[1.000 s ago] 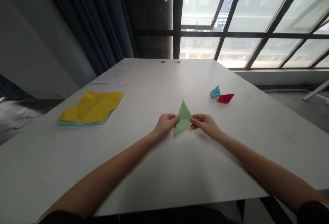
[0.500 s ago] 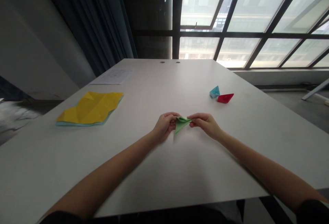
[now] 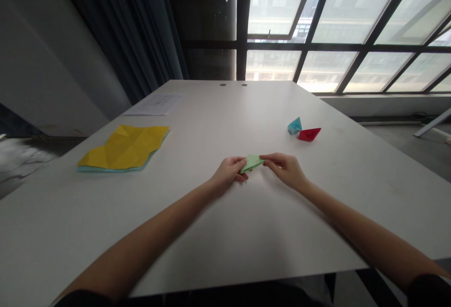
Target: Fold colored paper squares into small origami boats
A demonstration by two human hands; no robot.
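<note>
A small piece of folded green paper [image 3: 252, 161] is held between both hands, just above the white table [image 3: 268, 232]. My left hand [image 3: 228, 173] pinches its left corner, thumb on top and fingers beneath. The fingertips of my right hand [image 3: 284, 168] are closed on its right corner. The paper looks flat, with layered edges along its lower side. Beyond my right hand, a blue folded paper piece [image 3: 294, 126] and a red folded paper boat [image 3: 309, 134] sit close together on the table.
To the left lie creased yellow paper sheets [image 3: 127, 146] over light blue ones [image 3: 105, 170]. A printed white sheet [image 3: 155, 105] is farther back. The table's near edge runs below my forearms. Windows and a dark curtain [image 3: 130, 29] stand beyond the table.
The green paper has turned from a partly opened shape pointing down to a flatter shape facing up. My left fingers have shifted their hold beneath it; my right hand moved slightly.
</note>
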